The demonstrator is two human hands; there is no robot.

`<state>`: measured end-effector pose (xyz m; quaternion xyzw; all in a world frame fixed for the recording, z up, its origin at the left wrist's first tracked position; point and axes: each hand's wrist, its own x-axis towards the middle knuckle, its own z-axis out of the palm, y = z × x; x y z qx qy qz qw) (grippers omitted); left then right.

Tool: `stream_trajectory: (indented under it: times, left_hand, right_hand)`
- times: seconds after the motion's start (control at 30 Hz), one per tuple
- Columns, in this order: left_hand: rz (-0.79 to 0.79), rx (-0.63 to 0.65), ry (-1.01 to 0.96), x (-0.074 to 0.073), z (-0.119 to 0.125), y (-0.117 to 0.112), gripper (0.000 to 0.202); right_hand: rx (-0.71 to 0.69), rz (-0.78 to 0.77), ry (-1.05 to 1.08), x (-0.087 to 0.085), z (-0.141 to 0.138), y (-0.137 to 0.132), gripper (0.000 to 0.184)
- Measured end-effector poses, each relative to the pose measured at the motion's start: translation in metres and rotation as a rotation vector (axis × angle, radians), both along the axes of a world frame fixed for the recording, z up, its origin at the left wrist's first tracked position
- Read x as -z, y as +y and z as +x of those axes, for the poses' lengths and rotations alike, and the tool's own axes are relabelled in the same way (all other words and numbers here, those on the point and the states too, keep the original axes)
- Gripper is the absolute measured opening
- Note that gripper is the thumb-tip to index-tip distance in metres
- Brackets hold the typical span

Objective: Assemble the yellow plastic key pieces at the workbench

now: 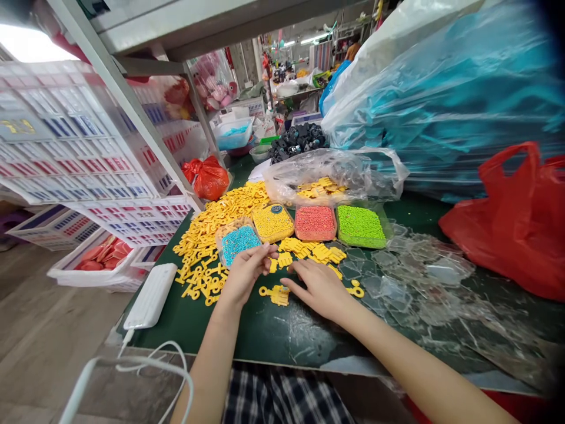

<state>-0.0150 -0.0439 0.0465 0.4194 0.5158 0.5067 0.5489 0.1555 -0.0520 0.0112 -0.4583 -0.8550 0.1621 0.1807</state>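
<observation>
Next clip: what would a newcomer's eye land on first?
Four bright lots of beads, blue, yellow, red and green, stand in a row at centre, with a heap of yellow pieces to their left. Just before them the left hand is at more such pieces and the right hand lies flat. A big red bag sits at right.

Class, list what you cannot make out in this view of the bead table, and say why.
Head view, one picture only:
Whether the left hand holds anything: its curled fingers hide it.
Contents of the red plastic bag: opaque.
Yellow pieces in the clear bag: blurred by creased film.
Table under the right hand: covered.
</observation>
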Motion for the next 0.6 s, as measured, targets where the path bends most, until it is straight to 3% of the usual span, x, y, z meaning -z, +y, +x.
stream_trajectory:
  times: [0.1, 0.23, 0.3, 0.47, 0.6]
  left_hand:
    - [-0.047, 0.024, -0.13, -0.006, 0.004, 0.009, 0.041]
    - [-0.042, 0.039, -0.063, -0.008, 0.003, 0.025, 0.041]
    - [0.018, 0.031, 0.106, -0.007, -0.001, 0.039, 0.042]
    - [0.333, 0.023, 1.016, -0.002, -0.001, 0.082, 0.039]
    - [0.445, 0.205, 1.161, -0.002, 0.031, 0.108, 0.029]
  right_hand:
    - [0.032, 0.034, -0.025, 0.001, 0.001, 0.003, 0.032]
    - [0.062, 0.101, -0.068, 0.003, 0.002, 0.006, 0.029]
    - [0.072, 0.119, -0.091, 0.002, 0.003, 0.007, 0.028]
    - [0.087, 0.12, -0.143, -0.001, 0.005, 0.008, 0.026]
    - [0.08, 0.105, -0.17, -0.002, 0.005, 0.009, 0.026]
